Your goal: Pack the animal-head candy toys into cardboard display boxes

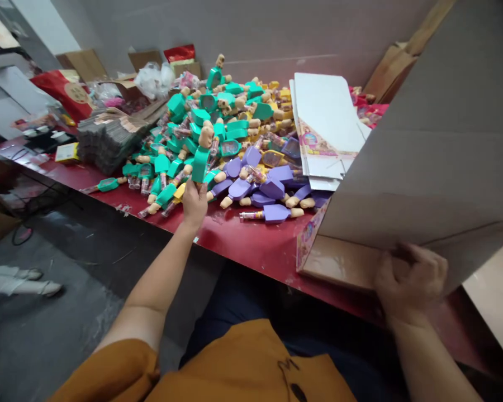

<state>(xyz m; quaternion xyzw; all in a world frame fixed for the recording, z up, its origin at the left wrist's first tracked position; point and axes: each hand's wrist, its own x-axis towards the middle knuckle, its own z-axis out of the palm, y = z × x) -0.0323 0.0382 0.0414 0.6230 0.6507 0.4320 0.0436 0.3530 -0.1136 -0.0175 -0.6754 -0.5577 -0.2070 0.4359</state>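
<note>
My left hand [195, 202] is closed around the lower end of a green paddle-shaped toy [200, 162], held upright with its beige knobbed end on top. Behind it lies a large heap of similar green toys [237, 129], with purple ones [274, 190] on the right and yellow ones [283, 100] farther back. Clear tubes with printed labels stick out of many. My right hand [413, 282], slightly blurred, has its fingers curled at the front edge of an open cardboard display box [343, 259] with a tall back panel.
White printed cards [324, 123] are stacked right of the heap. On its left stand folded grey-brown cardboard pieces [109, 139] and a red bag [65, 95]. Everything rests on a red table [243, 245]. Another person's feet [33, 282] show on the floor at left.
</note>
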